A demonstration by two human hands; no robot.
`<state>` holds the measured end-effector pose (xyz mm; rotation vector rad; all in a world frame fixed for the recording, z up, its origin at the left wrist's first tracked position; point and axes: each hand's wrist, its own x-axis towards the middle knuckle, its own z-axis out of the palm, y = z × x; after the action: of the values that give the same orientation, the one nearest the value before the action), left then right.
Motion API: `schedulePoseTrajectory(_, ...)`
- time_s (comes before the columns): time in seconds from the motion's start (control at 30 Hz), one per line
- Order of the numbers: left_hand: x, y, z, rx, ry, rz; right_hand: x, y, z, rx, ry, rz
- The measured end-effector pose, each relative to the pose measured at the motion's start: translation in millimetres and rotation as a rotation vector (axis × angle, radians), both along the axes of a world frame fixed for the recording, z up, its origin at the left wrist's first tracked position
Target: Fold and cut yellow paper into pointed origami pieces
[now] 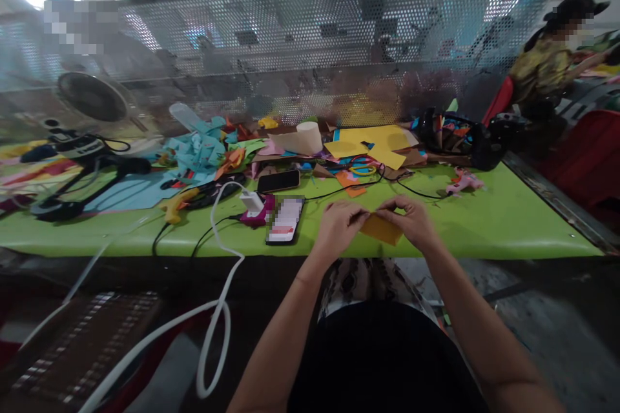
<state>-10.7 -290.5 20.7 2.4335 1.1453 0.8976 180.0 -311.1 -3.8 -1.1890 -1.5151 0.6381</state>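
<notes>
Okay, left hand [339, 227] and right hand [411, 219] both pinch an orange paper piece [382, 230] along its top edge, fingers closed on it, at the near edge of the green desk [508, 219]. Paper possibly folded; too blurred to tell. A smartphone [285, 219] lies just left, beside a white charger [252, 201].

The orange sheet [382, 229] looks like matt paper. The counter [504, 219] has a smooth green covering. The screen [310, 51] behind is perforated metal.
</notes>
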Motion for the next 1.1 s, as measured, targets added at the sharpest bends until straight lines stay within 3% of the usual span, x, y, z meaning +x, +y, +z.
schedulePoseTrajectory(0.13, -2, -2, 0.0, 0.014, 0.052, 0.017, -1, 0, 0.4, -0.022, 0.015, 0.016)
schedulePoseTrajectory(0.3, 1, 0, -7.5, -0.043, 0.076, -0.061, -4, -1, 4.4, -0.02, -0.033, 0.021)
schedulePoseTrajectory(0.4, 4, 5, -15.8, -0.157, -0.106, -0.065, -3, -1, 7.1, -0.062, 0.08, 0.03)
schedulePoseTrajectory(0.53, 5, 12, -25.3, -0.341, -0.457, 0.081, 5, -1, 2.8, -0.083, 0.345, -0.014)
schedulePoseTrajectory(0.63, 7, 12, -29.7, -0.409, -0.575, 0.163, 8, 2, -8.2, -0.105, 0.43, -0.004)
schedulePoseTrajectory(0.8, 13, 8, -35.6, -0.422, -0.575, 0.202, 0, 12, -22.8, -0.169, 0.494, 0.033)
schedulePoseTrajectory(1.1, 17, 5, -41.2, -0.37, -0.529, 0.237, 0, 16, -26.5, -0.158, 0.473, -0.053)
